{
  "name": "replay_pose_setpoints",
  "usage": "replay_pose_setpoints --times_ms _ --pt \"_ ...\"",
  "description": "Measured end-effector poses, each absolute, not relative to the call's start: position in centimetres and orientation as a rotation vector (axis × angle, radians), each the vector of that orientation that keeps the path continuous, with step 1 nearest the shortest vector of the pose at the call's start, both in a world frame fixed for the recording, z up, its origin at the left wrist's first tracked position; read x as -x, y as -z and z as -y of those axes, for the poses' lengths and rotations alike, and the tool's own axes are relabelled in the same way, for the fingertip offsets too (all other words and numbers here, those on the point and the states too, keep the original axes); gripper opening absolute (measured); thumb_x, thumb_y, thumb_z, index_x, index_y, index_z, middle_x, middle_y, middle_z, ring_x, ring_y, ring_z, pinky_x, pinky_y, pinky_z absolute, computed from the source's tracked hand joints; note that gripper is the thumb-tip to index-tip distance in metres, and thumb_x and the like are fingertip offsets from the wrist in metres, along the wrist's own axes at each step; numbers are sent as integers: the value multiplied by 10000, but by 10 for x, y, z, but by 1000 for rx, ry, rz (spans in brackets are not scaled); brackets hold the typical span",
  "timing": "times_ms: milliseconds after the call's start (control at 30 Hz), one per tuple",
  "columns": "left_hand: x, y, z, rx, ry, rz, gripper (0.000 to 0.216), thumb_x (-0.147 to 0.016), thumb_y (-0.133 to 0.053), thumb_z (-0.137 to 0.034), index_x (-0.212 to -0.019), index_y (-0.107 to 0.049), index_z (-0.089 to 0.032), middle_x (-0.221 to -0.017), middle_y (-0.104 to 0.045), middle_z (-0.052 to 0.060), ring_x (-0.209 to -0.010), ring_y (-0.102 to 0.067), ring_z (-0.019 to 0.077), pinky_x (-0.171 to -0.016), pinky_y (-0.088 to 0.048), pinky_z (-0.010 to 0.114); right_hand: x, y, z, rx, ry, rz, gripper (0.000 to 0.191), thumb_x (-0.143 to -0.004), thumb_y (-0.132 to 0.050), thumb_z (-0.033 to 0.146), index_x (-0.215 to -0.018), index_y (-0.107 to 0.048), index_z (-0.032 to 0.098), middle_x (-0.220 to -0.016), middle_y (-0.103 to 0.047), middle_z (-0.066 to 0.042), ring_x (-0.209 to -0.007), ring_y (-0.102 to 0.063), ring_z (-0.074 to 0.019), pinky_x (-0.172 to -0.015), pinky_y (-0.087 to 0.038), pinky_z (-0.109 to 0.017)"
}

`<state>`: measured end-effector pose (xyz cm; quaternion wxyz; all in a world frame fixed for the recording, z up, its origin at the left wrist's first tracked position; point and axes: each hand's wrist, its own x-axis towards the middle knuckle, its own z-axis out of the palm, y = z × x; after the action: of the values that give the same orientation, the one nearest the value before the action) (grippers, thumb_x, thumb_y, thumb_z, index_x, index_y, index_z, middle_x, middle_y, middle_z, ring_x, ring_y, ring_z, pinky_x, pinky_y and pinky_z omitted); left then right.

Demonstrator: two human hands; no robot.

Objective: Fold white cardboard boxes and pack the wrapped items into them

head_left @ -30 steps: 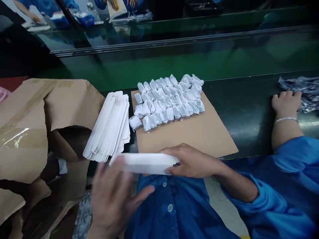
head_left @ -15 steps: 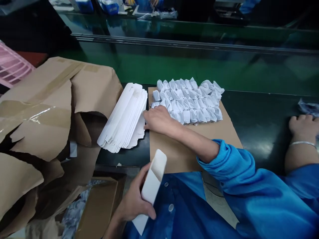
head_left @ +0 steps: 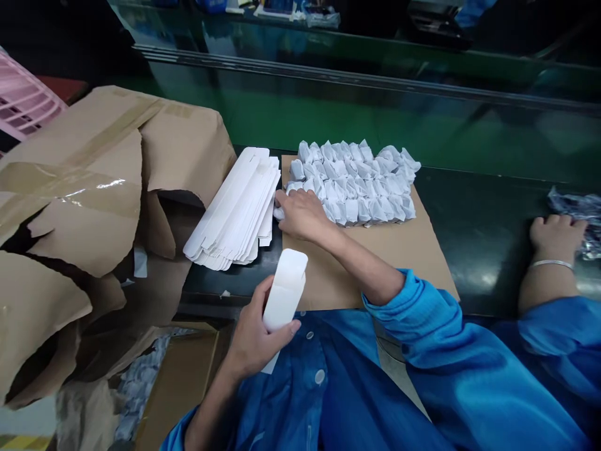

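My left hand (head_left: 256,338) is wrapped round a small white carton (head_left: 283,294), held upright with its open end facing up, close to my body. My right hand (head_left: 300,213) reaches forward to the near-left corner of a block of several white-wrapped packets (head_left: 357,181) on a brown cardboard sheet (head_left: 399,250). Its fingers curl on one wrapped packet (head_left: 280,213) at the sheet's left edge. A stack of flat white carton blanks (head_left: 239,210) lies just left of that hand.
A torn brown cardboard box (head_left: 94,188) fills the left side, with a pink crate (head_left: 23,100) behind it. Another person's hand with a bracelet (head_left: 554,241) rests on the dark bench at the right, next to clear-wrapped items (head_left: 577,213). A green conveyor (head_left: 375,119) runs behind.
My right hand let go of the carton and reached out to the packets, closing on one. My left hand turned the carton upright and raised it slightly.
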<state>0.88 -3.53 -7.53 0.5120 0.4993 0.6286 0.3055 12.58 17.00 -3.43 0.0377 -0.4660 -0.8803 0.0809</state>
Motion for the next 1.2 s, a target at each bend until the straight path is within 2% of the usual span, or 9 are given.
replay_pose_setpoints --times_ms 133,267,400,633,833,900,1033,1133,1200 --pt "-12 73 28 -1149 -803 -1513 758 -743 -725 -390 -1388 -373 -205 -1135 -680 91 -977 -675 270 -867 -538 422 -157 21 -171 1344 -565 2373 613 -760 -549 152 -1365 -451 153 -1173 -630 -119 -1019 -590 -258 -818 -471 -367" --pt "-14 64 18 -1201 -740 -1470 750 -753 -719 -382 -1395 -377 -200 -1197 -659 106 -1058 -650 287 -918 -519 440 -197 1 -150 1054 -1067 1908 440 -737 -607 101 -1168 -557 170 -1102 -652 -56 -930 -628 -187 -777 -508 -304" --pt "-19 58 13 -1331 -647 -1450 757 -757 -714 -396 -1412 -377 -219 -1265 -637 103 -1082 -635 289 -918 -511 435 -224 -12 -101 864 -1241 1903 366 -798 -696 140 -1135 -563 195 -1172 -654 -60 -1042 -646 -187 -846 -537 -294" --pt "-26 61 20 -1497 -502 -1513 729 -749 -705 -391 -1401 -401 -271 -1338 -621 65 -1143 -627 293 -938 -508 434 -253 -11 -73 828 -949 2415 273 -895 -629 133 -1161 -598 185 -1197 -596 -95 -1100 -587 -186 -864 -498 -288" --pt "-37 65 31 -1587 -384 -1438 743 -775 -679 -356 -1444 -361 -301 -1390 -594 38 -1185 -623 262 -973 -512 397 -254 -31 -68 563 -597 3020 249 -997 -383 104 -1115 -598 144 -1140 -613 -118 -963 -567 -209 -738 -495 -325" --pt "-41 65 35 -1583 -408 -1439 727 -774 -678 -356 -1432 -378 -281 -1332 -636 42 -1118 -658 252 -928 -538 378 -253 -36 -63 485 -574 3089 292 -1008 -347 114 -1200 -565 132 -1188 -616 -133 -1001 -581 -223 -728 -513 -324" --pt "-44 64 39 -1576 -520 -1525 701 -763 -683 -373 -1398 -411 -252 -1230 -691 48 -980 -706 238 -799 -577 335 -258 -30 -52 653 -707 2868 402 -1003 -385 131 -1401 -423 91 -1375 -559 -156 -1234 -544 -222 -918 -524 -330" --pt "-43 65 39 -1578 -543 -1540 699 -767 -676 -359 -1403 -406 -254 -1208 -702 44 -947 -716 230 -782 -581 327 -262 -17 -44 676 -760 2820 422 -1008 -444 228 -1400 -452 71 -1341 -598 -163 -1303 -506 -244 -1097 -423 -415" --pt "-42 68 39 -1589 -525 -1505 710 -772 -671 -344 -1420 -391 -261 -1238 -689 48 -967 -713 230 -808 -579 334 -266 -13 -43 661 -860 2857 458 -1001 -477 262 -1433 -443 113 -1374 -578 -148 -1352 -456 -259 -1144 -365 -464"
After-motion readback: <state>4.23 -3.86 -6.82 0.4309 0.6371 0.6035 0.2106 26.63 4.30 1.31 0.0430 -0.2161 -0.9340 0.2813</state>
